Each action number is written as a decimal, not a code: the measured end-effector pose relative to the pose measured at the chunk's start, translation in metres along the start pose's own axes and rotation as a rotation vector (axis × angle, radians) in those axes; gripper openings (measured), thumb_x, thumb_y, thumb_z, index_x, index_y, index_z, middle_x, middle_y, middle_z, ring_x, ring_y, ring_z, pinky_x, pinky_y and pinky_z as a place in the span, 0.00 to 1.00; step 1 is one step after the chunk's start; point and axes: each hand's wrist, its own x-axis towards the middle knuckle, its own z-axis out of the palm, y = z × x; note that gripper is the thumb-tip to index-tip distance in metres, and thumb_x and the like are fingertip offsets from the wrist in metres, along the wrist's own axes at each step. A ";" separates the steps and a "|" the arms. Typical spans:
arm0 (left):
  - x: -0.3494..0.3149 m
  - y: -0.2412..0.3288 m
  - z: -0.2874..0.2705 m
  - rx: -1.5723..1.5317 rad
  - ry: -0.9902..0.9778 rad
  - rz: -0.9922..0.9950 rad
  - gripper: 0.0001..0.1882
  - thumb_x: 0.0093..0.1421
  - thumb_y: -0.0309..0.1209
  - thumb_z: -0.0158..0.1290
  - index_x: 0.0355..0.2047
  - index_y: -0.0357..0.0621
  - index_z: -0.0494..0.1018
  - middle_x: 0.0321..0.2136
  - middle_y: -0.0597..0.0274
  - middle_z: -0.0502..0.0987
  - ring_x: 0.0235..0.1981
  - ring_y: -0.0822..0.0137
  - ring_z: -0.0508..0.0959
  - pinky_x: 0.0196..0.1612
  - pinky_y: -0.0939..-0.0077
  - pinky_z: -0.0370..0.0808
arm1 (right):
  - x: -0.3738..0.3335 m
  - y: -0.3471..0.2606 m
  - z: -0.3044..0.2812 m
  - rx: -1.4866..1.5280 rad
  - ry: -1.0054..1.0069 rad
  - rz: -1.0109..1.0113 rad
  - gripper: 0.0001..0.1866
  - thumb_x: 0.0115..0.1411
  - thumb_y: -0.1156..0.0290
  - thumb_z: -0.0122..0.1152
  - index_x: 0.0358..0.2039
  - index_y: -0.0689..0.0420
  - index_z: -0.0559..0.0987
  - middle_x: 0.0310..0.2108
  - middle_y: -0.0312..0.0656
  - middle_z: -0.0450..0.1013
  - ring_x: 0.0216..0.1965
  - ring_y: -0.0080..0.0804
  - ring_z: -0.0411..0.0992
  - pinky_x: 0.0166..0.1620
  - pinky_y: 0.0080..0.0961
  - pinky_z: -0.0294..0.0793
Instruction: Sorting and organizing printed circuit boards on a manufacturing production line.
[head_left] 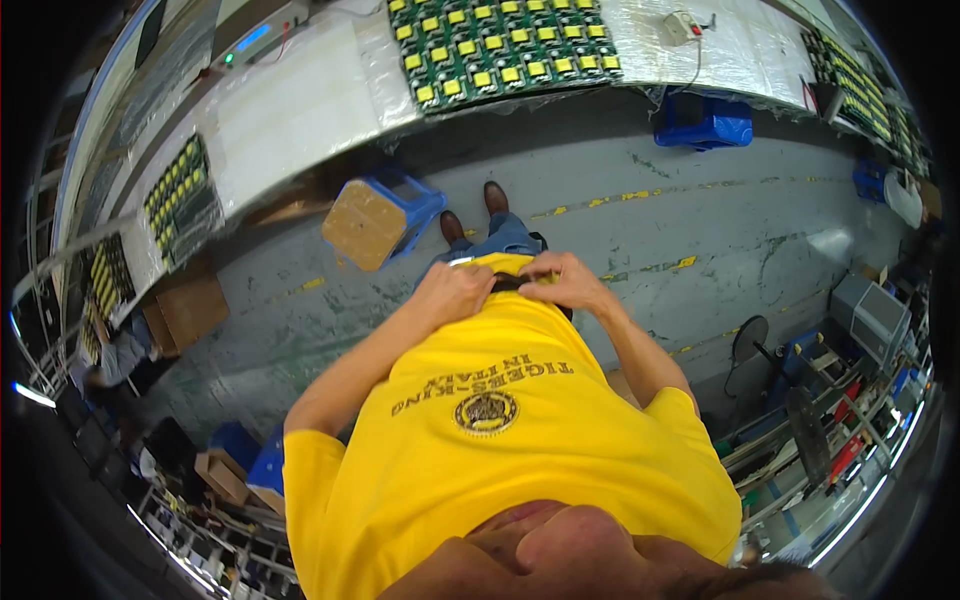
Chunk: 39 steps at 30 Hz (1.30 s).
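Item 1: left hand [452, 291], at waist, near centre. Fingers curled closed on hem of yellow shirt [500, 440] w/ dark belt [510, 283] just beside; seems to hold hem up so belt stays reachable.

Item 2: right hand [566, 280], touching belt from right side, fingers bent and pinched on it; exact grip partly hidden by knuckles. Both hands meet at belt, almost touching.

Item 3: belt, at waistline, between the 2 hands, above jeans and brown shoes [475, 213].

Item 4: blue stool [385, 220] w/ tan seat, far left of feet, tilted in view, apart from person.

Item 5: table [300, 110], far side, wrapped in clear film; carries trays of green circuit boards [505, 45] w/ yellow parts, laid flat in rows.

Item 6: blue crate [703, 121], on floor under table, far right.
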 end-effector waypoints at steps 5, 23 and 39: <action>0.002 -0.008 -0.030 -0.289 0.004 -0.054 0.15 0.70 0.42 0.60 0.43 0.43 0.84 0.35 0.58 0.88 0.30 0.56 0.84 0.35 0.67 0.80 | 0.009 -0.017 -0.016 -0.096 -0.107 0.124 0.22 0.59 0.59 0.78 0.46 0.63 0.91 0.34 0.39 0.83 0.33 0.26 0.72 0.38 0.21 0.74; -0.037 -0.053 0.008 -0.911 0.025 -0.522 0.15 0.54 0.37 0.68 0.34 0.35 0.85 0.24 0.63 0.79 0.26 0.71 0.71 0.34 0.79 0.72 | 0.028 0.028 -0.049 -0.517 -0.121 0.061 0.20 0.59 0.62 0.71 0.49 0.58 0.89 0.34 0.40 0.85 0.28 0.33 0.73 0.36 0.28 0.76; -0.091 -0.045 0.002 -0.297 -0.117 -0.454 0.11 0.66 0.31 0.61 0.48 0.42 0.80 0.42 0.58 0.86 0.39 0.50 0.83 0.44 0.64 0.79 | 0.018 -0.025 0.001 -0.385 -0.172 -0.033 0.17 0.67 0.59 0.71 0.47 0.60 0.88 0.42 0.42 0.82 0.37 0.35 0.76 0.43 0.27 0.77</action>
